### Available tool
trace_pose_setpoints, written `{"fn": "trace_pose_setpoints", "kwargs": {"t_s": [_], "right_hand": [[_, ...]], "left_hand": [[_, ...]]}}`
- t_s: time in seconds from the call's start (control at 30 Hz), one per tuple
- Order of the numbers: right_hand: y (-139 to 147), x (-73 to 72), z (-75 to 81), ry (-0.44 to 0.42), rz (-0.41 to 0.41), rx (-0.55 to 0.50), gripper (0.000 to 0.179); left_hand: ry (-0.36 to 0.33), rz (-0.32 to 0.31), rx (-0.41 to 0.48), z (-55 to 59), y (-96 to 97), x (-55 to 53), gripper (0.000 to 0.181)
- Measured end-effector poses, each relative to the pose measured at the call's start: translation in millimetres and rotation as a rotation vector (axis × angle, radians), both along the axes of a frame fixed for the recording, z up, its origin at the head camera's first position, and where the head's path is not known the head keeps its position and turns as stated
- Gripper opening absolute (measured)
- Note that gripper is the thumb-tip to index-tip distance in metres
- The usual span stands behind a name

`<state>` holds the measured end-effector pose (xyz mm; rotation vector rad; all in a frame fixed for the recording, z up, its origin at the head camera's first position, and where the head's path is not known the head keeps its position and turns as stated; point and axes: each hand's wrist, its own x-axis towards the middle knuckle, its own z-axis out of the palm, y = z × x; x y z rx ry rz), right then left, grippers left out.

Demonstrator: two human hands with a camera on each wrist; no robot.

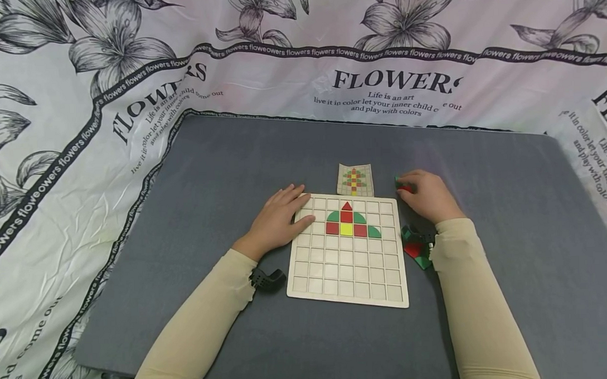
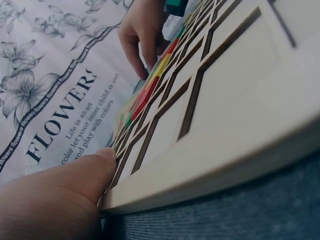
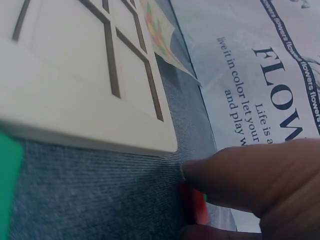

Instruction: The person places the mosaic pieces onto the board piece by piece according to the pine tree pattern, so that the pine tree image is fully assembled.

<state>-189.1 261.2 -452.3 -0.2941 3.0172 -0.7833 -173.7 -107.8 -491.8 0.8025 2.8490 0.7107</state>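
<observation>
A white grid board (image 1: 339,274) lies on the grey table. Near its top are a red triangle (image 1: 346,206), several red squares (image 1: 332,228), a yellow square (image 1: 346,228) and green quarter-circle tiles (image 1: 373,232). My left hand (image 1: 279,218) rests on the board's upper left corner, fingers spread and thumb (image 2: 85,172) on the edge. Just off the upper right corner, my right hand (image 1: 429,193) pinches a red tile (image 3: 199,207) between thumb and finger, low over the cloth. Green shows beside that red tile; the palm covers the rest.
Behind the board stands a small pattern card (image 1: 354,182) with a coloured tile figure. A heap of red and green tiles (image 1: 413,249) lies right of the board, partly under the right wrist's camera. Flower-printed sheeting (image 1: 280,90) borders the table's back and left.
</observation>
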Motion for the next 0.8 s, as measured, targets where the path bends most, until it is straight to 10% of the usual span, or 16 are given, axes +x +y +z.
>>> {"fn": "trace_pose_setpoints", "kwargs": {"t_s": [0.47,0.8], "right_hand": [[-5,6.3,4.8,0.058,-0.063,0.030,0.016],[-12,5.9,6.3,-0.106,-0.083,-0.002,0.038]], "left_hand": [[-0.005,0.002,-0.010,-0.6,-0.4,-0.6,0.065],[0.009,-0.004,0.003,-0.7,-0.4,-0.6,0.065]]}}
